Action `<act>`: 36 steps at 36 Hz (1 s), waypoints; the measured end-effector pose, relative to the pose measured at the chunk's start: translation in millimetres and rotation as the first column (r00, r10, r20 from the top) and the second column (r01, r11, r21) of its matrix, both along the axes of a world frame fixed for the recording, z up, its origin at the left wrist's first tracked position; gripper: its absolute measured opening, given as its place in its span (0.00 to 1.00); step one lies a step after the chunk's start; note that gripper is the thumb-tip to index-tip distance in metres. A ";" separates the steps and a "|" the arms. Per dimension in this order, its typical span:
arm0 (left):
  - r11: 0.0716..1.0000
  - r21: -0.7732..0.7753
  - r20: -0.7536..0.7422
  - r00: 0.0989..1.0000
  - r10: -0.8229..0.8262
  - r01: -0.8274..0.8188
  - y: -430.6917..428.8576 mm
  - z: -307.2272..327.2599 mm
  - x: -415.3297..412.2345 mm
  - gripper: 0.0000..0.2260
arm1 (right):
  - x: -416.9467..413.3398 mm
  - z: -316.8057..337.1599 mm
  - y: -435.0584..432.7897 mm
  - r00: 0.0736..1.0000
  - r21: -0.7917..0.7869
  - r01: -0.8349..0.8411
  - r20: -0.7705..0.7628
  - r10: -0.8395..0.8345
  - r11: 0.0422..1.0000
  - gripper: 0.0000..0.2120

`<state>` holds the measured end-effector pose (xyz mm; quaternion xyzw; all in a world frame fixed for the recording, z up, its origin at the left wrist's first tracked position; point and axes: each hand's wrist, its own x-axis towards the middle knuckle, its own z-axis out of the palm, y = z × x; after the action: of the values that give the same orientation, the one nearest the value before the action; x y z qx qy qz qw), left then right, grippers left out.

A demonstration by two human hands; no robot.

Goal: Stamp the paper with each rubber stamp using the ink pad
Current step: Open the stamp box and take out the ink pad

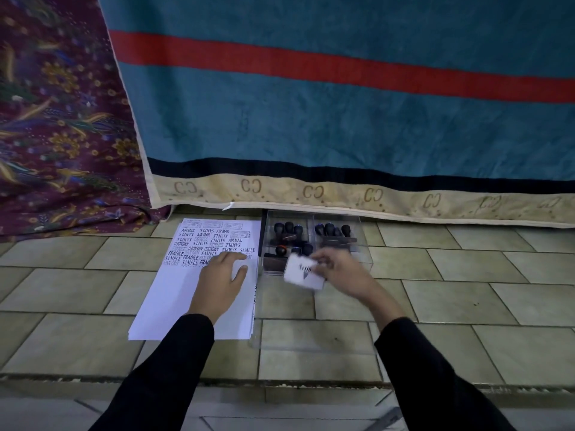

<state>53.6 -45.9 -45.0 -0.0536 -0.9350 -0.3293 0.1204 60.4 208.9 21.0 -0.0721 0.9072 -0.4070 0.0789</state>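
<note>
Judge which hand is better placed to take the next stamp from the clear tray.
Right, probably: the right hand is at the tray beside the stamps, though it grips a white box it must set down. The left hand rests flat on the paper.

The paper (186, 300) before you is matt white; the box (337, 216) beside it is clear, glossy plastic. Your stamps (289, 227) have dark, shiny handles, and the ink pad (303, 272) looks smooth white plastic. The floor (77, 275) is smooth tile; the towel (342, 126) is napped cloth.

Part-stamped white paper (174, 293), black-handled stamps (289, 232) beside it, blurred white ink pad (303, 274)
</note>
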 end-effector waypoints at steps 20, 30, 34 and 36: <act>0.913 -0.186 -0.027 0.927 -0.375 0.364 5.3 -27.3 29.7 0.29 | 24.8 -60.7 -34.2 0.951 0.371 -0.189 -0.162 0.263 0.909 0.20; 0.937 -0.015 -0.026 0.937 -0.350 0.349 7.2 -33.7 28.2 0.25 | 33.8 -59.7 -29.9 0.871 0.405 -0.279 -0.276 0.407 0.871 0.25; 0.936 -0.011 -0.006 0.936 -0.351 0.351 6.4 -32.2 27.0 0.25 | 34.7 -52.9 -27.5 0.925 0.248 -0.252 -0.221 0.308 0.935 0.18; 0.937 -0.012 0.010 0.937 -0.348 0.348 6.4 -30.5 27.0 0.27 | 33.3 -49.5 -27.7 0.947 0.196 -0.228 -0.184 0.264 0.954 0.13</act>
<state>80.6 -39.6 -75.5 -0.2178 -0.9134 -0.3392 0.0565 93.8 181.2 -28.5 -0.2202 0.9260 -0.3042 0.0398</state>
